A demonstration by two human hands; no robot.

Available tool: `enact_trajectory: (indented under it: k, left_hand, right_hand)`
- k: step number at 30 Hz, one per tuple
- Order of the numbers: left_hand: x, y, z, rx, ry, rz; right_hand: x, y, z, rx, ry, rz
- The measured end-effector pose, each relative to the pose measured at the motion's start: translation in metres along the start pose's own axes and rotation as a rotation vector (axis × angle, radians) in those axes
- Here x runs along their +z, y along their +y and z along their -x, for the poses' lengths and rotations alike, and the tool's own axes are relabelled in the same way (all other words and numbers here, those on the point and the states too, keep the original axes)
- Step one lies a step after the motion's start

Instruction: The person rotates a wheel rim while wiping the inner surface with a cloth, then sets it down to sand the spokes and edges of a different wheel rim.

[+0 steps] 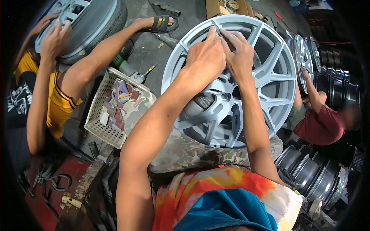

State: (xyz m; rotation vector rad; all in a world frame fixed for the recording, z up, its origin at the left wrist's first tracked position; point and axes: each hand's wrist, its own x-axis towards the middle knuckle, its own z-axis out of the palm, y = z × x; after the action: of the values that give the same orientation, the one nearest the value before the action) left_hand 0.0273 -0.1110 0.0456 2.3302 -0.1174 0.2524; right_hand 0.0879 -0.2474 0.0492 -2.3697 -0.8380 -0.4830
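Observation:
A large grey multi-spoke wheel rim lies face up over my camouflage-covered legs. Near its upper edge my left hand is closed, its fingertips pressed down on a spoke, and whatever they may pinch is too small to make out. Beside it, touching, my right hand reaches to the same spot with fingers bent and held together; what is under them is hidden. Left of the rim, a cream plastic basket holds sanding pads and scraps. A green power tool lies behind the basket.
At the left a co-worker in yellow shorts handles another wheel with a tyre. Another person in a dark red shirt holds a rim at the right. Stacked rims stand lower right. A cardboard box is beyond my rim.

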Motion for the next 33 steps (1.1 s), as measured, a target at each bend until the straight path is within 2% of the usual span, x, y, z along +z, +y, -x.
enact_trajectory:
  k: [23,26,28,33]
  left_hand:
    - [-0.005,0.002,-0.005,-0.056,-0.057,-0.005]
    - [-0.001,0.001,-0.004,-0.021,0.016,-0.025]
    - [-0.004,0.004,-0.004,-0.034,0.023,-0.016]
    - [0.003,0.001,-0.004,-0.064,0.050,-0.065]
  right_hand:
    - [-0.003,-0.006,-0.008,0.048,-0.069,0.011]
    - [0.002,-0.001,-0.003,0.037,-0.023,-0.038]
    - [0.008,0.004,0.002,-0.001,0.159,-0.138]
    - [-0.002,0.010,0.023,0.080,0.225,-0.130]
